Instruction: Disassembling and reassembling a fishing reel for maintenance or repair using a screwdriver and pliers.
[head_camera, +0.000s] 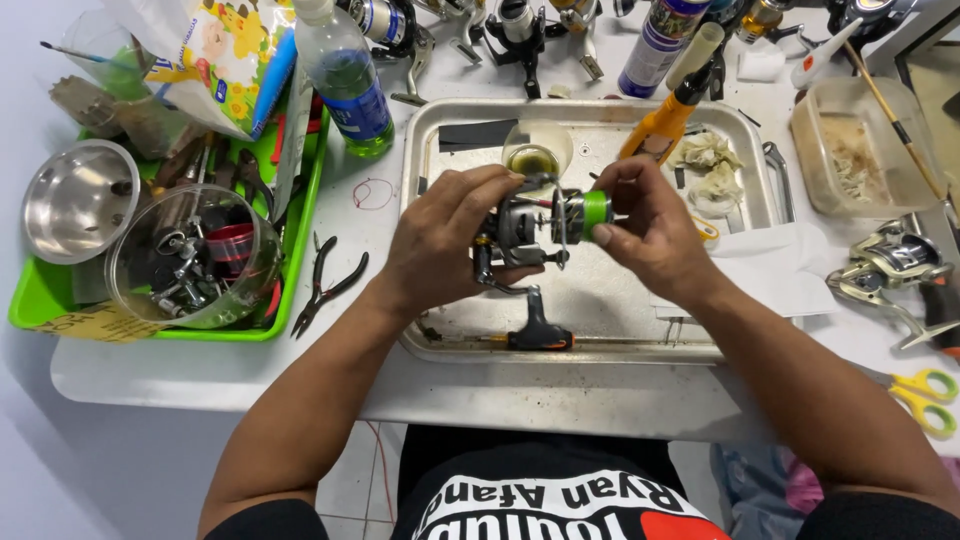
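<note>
The person holds a fishing reel (530, 232) in both hands just above a metal tray (600, 330), so that anything that drops or drips would land inside its raised rim rather than on the white surface (200, 375). The left hand (445, 240) wraps its grip firmly around the reel's body, keeping it steady, while the right hand (645, 230) pinches the green spool (592, 212) at the reel's front end between thumb and fingers. The reel's handle (535, 325) hangs down toward the tray floor. A small dish of yellowish liquid (533, 155) and an orange tool (662, 125) sit inside the tray just beyond the hands, close enough to reach. Black pliers (325, 285) lie on the surface to the left, beside a green tray (300, 240) crowded with parts and bowls.
</note>
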